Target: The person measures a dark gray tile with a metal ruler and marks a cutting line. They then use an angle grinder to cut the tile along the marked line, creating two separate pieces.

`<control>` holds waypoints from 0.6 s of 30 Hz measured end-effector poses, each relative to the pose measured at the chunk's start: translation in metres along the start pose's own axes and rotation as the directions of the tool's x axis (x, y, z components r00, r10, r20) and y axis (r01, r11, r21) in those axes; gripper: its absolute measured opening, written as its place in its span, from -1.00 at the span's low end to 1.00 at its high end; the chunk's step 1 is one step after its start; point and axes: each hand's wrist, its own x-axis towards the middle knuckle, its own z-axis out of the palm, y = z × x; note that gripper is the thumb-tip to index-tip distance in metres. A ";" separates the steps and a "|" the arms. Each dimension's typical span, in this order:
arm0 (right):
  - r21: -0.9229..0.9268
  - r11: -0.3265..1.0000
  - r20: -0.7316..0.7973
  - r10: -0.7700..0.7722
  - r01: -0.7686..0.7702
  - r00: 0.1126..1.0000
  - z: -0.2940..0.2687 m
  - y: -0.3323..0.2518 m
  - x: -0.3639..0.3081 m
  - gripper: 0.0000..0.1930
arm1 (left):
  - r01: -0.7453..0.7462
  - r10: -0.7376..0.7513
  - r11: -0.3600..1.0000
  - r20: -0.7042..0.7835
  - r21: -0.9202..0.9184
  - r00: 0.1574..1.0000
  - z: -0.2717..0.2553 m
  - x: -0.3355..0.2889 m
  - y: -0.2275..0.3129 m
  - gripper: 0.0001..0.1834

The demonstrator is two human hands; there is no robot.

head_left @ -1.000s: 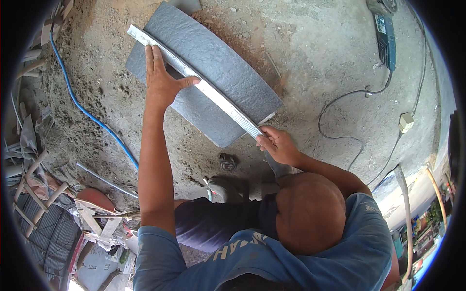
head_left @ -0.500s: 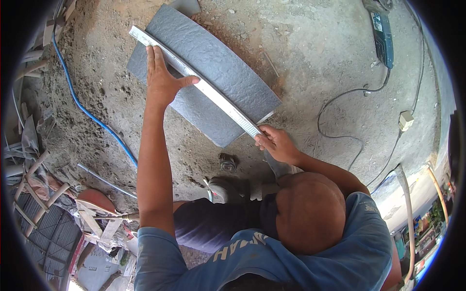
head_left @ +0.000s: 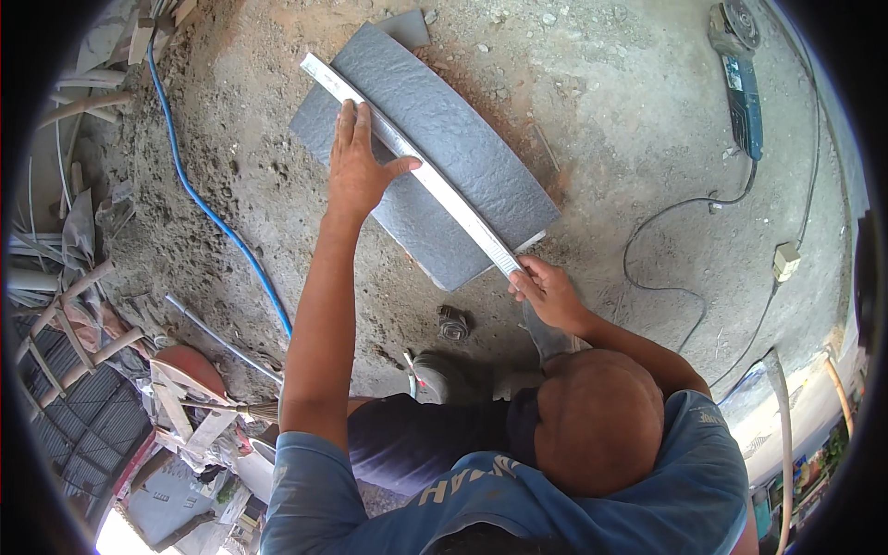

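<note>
A silver metal straightedge (head_left: 453,205) lies slantwise over a grey stone-textured slab (head_left: 467,129) with a curved far edge. The fingers of my left hand (head_left: 359,176) are stretched out and spread. Its fingertips and thumb rest against the straightedge's upper part, with the palm over the slab's near side. At the lower right end, my right hand (head_left: 552,294) pinches the straightedge between thumb and fingers, just past the slab's near right corner. What lies beneath the slab is mostly hidden.
An angle grinder (head_left: 743,102) lies at the far right, its black cord (head_left: 638,227) looping across the concrete. A tape measure (head_left: 453,323) sits near my boot (head_left: 446,375). A blue hose (head_left: 205,205) runs along the left, beside piled wood and scraps (head_left: 88,361).
The whole view has shifted, so slab, straightedge and hands appear further right and slightly lower. Both hands keep their places on the straightedge. More of the grinder shows.
</note>
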 end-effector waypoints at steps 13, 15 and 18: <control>-0.007 1.000 0.006 0.012 -0.012 1.000 0.000 -0.003 0.000 -0.71 | 0.062 -0.063 0.998 0.093 0.007 0.994 -0.007 0.003 0.009 0.40; -0.026 1.000 0.006 0.007 -0.007 1.000 -0.001 -0.005 0.000 -0.71 | 0.074 -0.074 0.997 0.106 0.003 0.992 -0.007 0.002 0.009 0.42; -0.022 1.000 -0.001 -0.009 0.009 1.000 0.000 -0.004 -0.001 -0.71 | 0.058 -0.053 0.997 0.071 -0.058 0.996 -0.004 0.000 0.006 0.47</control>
